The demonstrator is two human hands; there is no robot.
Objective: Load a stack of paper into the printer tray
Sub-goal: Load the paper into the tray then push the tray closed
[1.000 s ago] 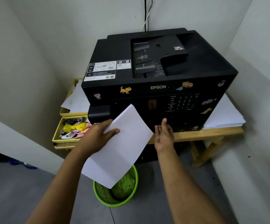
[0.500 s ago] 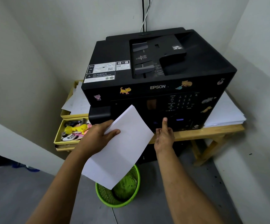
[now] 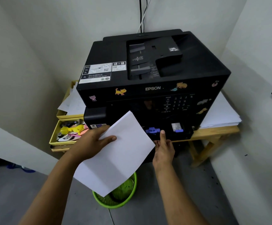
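Down low at centre, holding a stack of white paper (image 3: 115, 153) in the left hand (image 3: 89, 143), thumb lying across the top sheet, fingers hidden beneath, forearm reaching up from the lower left. Keeping the stack tilted, far corner raised toward the black printer (image 3: 153, 70), near corner hanging over a green basket (image 3: 124, 200) on the floor. Reaching with the right hand (image 3: 163, 150) just beside the stack, wrist straight, thumb up against the partly pulled-out paper tray (image 3: 172, 132) at the printer's lower front; whether gripping or only touching cannot be told. Sitting under the printer, a wooden table (image 3: 213, 132), loose sheets (image 3: 219, 114) at its right, yellow drawers (image 3: 63, 127) at the left.
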